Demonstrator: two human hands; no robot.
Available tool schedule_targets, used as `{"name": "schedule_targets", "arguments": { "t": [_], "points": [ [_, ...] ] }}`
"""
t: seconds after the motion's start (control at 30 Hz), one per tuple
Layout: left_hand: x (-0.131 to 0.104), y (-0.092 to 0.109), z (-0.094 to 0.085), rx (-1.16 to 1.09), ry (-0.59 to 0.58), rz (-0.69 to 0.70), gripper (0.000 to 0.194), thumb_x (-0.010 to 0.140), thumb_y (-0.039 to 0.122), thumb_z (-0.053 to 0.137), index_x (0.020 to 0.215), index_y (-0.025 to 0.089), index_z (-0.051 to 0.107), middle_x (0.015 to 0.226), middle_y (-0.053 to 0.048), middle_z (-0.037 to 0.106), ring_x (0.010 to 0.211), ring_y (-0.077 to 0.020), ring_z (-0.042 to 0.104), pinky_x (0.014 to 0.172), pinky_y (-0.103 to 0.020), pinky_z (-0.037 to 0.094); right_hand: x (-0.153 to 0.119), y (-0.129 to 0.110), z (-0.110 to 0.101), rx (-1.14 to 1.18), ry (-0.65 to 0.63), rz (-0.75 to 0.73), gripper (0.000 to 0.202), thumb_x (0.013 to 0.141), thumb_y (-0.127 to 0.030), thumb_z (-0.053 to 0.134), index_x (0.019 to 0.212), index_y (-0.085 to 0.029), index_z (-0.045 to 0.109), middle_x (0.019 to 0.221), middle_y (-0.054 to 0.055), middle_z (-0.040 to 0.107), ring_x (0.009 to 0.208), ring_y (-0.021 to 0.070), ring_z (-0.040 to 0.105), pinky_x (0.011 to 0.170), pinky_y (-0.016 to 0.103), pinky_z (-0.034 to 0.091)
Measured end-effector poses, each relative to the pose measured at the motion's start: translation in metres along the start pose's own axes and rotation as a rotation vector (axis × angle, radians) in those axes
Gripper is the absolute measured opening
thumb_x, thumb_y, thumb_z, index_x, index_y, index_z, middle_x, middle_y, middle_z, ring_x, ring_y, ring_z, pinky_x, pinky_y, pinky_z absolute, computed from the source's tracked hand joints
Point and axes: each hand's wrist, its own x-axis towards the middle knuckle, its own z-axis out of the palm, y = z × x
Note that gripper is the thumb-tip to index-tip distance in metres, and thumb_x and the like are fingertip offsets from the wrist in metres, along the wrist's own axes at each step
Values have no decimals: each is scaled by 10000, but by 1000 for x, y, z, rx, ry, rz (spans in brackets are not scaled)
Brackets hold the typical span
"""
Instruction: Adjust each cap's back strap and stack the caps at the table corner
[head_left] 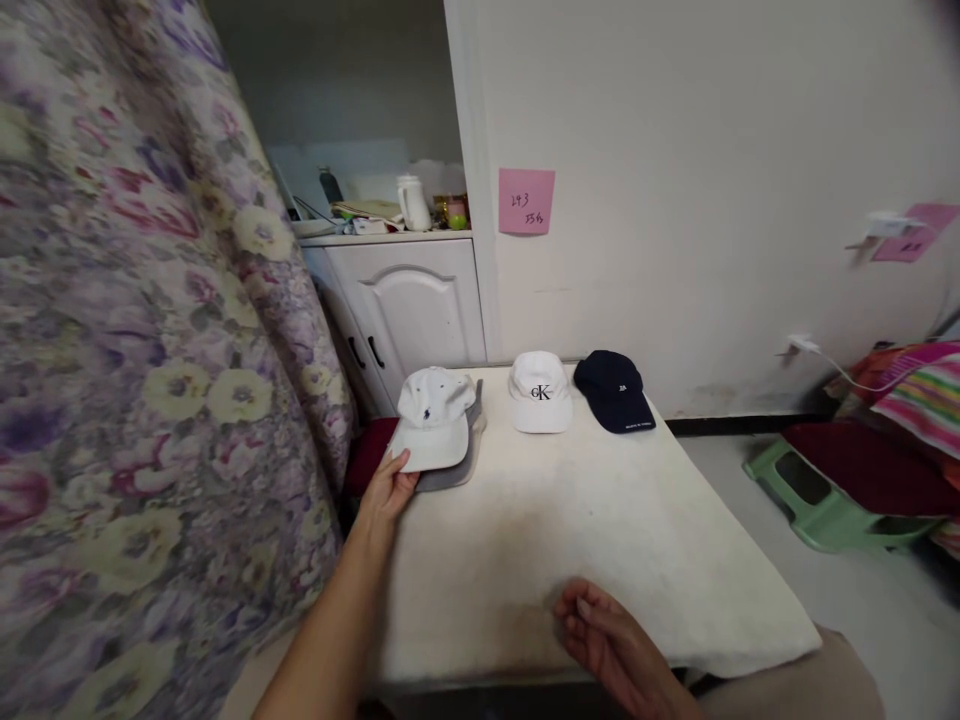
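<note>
A flowered curtain (135,340) hangs at your far left. Your left hand (388,490) reaches to the white cap (433,418) stacked on a grey cap (459,462) at the desk's (600,540) back left, its grip pinching the brim's edge. Further right along the wall sit a white lettered cap (540,392) and a navy cap (616,390). Your right hand (611,645) rests at the desk's near edge, grip loosely curled and holding nothing.
</note>
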Motion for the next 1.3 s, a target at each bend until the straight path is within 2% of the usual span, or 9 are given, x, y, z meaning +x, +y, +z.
{"name": "schedule_targets", "arguments": {
  "t": [0.2,0.37,0.63,0.73,0.8,0.93,1.1,1.17,1.3],
  "points": [
    [-5,4,-10,58,-44,-17,583,804,-52,586,1359,126,571,1125,-96,761,888,-160,741,784,-186,605,0,2,1,-3,2,-14,174,779,-267,829,867,-166,717,895,39,700,742,111,627,682,230,466],
    [-17,3,-26,139,-61,-67,695,757,-26,662,1413,162,533,1226,-124,724,1036,-240,722,902,-267,593,0,3,-2,-10,-6,-11,158,793,-243,816,887,-163,717,885,39,703,736,109,634,685,226,474],
    [-8,12,-28,348,77,-80,623,772,-25,678,1359,143,552,986,-104,750,727,-174,740,666,-258,633,1,3,-4,13,-18,-12,140,807,-230,806,893,-162,719,892,45,704,753,112,634,707,230,485],
    [-9,11,-25,481,137,-23,628,768,51,746,1357,136,544,963,-100,730,783,-185,737,739,-310,631,1,3,-5,6,-9,-2,162,795,-241,818,898,-166,718,890,45,703,740,115,631,694,231,482],
    [-12,9,-22,607,167,34,634,759,156,791,1348,144,558,1066,-133,715,954,-242,725,868,-385,599,1,3,-5,-5,-5,0,174,788,-250,824,896,-166,716,893,47,703,735,119,631,693,237,479],
    [-15,3,-14,914,186,198,736,745,367,797,1396,154,527,1475,-200,488,1401,-370,418,1173,-501,305,-1,3,-2,-15,-11,-10,157,799,-248,811,894,-169,714,905,50,699,752,120,628,699,234,473],
    [6,-6,12,1227,137,371,1019,717,475,774,1550,156,281,1672,-183,70,1534,-367,13,1232,-489,39,-2,1,2,-3,-18,-15,143,797,-234,809,880,-162,717,888,43,694,738,108,617,687,225,467],
    [18,-10,21,1311,118,396,1058,723,508,750,1567,158,217,1675,-188,12,1530,-382,-34,1219,-538,18,-1,1,4,-2,-9,-18,164,777,-239,825,876,-165,717,877,40,697,732,111,618,674,225,464],
    [32,-16,26,1394,64,409,1049,747,507,713,1557,92,192,1644,-252,129,1524,-393,79,1215,-538,109,0,0,6,-21,0,-15,189,757,-252,839,868,-161,717,871,43,702,709,108,619,669,227,461]
  ]
}}
